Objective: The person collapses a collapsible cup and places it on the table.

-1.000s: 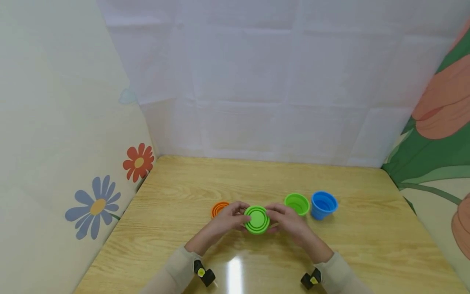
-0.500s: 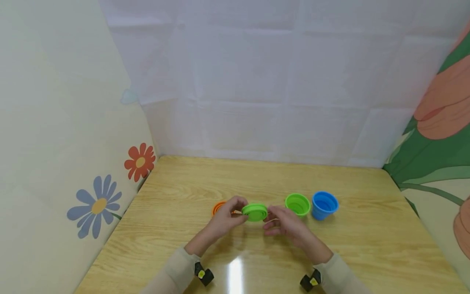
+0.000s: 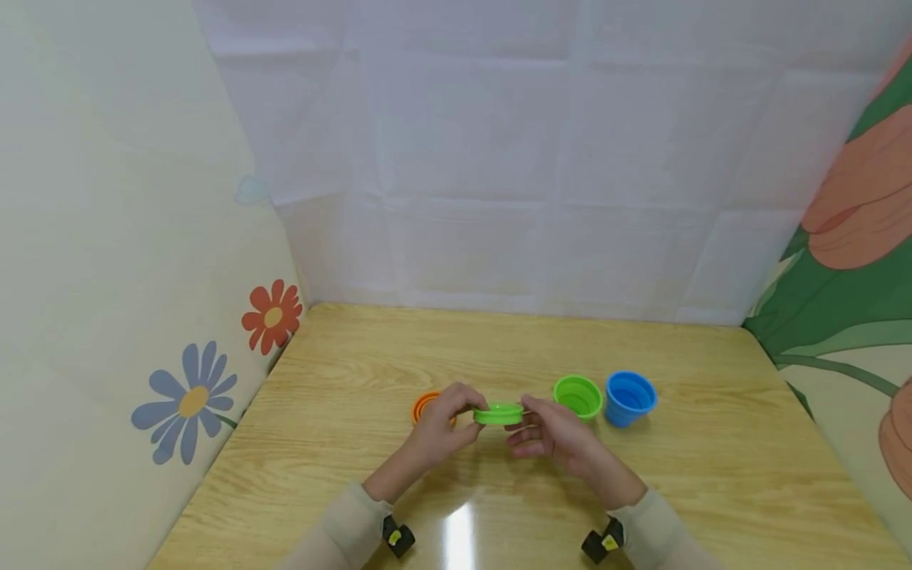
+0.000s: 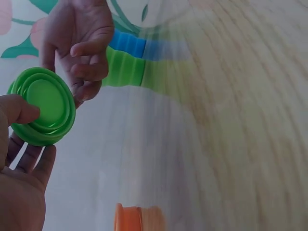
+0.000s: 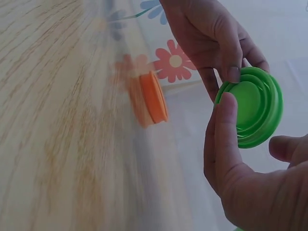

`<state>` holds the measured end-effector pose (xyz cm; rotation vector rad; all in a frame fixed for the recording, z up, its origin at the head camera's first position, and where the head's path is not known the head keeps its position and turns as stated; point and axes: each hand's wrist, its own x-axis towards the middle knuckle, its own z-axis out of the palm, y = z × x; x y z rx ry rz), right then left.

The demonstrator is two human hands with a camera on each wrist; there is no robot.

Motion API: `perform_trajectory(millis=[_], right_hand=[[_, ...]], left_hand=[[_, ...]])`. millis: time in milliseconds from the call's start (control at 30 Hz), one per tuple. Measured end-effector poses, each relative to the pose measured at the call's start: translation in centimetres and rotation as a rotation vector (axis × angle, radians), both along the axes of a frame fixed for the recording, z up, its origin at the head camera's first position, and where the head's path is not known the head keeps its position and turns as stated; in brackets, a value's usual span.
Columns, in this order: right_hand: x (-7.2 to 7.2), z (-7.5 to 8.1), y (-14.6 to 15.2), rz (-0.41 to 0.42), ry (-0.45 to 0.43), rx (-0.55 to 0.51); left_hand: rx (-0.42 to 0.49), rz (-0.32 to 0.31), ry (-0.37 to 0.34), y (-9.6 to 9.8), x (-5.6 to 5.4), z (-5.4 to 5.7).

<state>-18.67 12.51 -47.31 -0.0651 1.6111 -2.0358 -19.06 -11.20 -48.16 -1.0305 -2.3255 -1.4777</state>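
A green collapsible cup (image 3: pixel 499 414), pressed flat into a disc, is held in the air above the table, edge-on in the head view. My left hand (image 3: pixel 442 426) pinches its left side, thumb on the ringed face. At the cup's right edge is my right hand (image 3: pixel 559 434), fingertips right at the rim and fingers loosely bent. In the right wrist view one right finger overlaps the cup's ringed face (image 5: pixel 249 101), while the thumb stands apart from it. Behind my left hand an orange collapsed cup (image 3: pixel 422 402) lies on the table, partly hidden.
An expanded green cup (image 3: pixel 579 396) and an expanded blue cup (image 3: pixel 630 396) stand side by side beyond my right hand. The wooden table (image 3: pixel 370 348) ends at a white cloth backdrop (image 3: pixel 456 237). Flower-printed cloth (image 3: pixel 178 277) hangs along the sides.
The held green cup has tilted from face-on to nearly edge-on in the head view and risen slightly. My right fingers have loosened around its edge. The other cups stay put.
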Motion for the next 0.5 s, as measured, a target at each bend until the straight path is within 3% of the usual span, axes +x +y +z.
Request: perform_trajectory(millis=[133, 267, 500], right_hand=[[-0.02, 0.21, 0.01, 0.01, -0.001, -0.03], [-0.02, 0.39, -0.06, 0.007, 0.016, -0.029], [0.01, 0.47, -0.1, -0.012, 0.031, -0.003]], left_hand=[[-0.09, 0.01, 0.164, -0.05, -0.05, -0.36], [-0.157, -0.014, 0.274, -0.09, -0.09, -0.53], [-0.206, -0.028, 0.343, 0.03, -0.02, -0.59]])
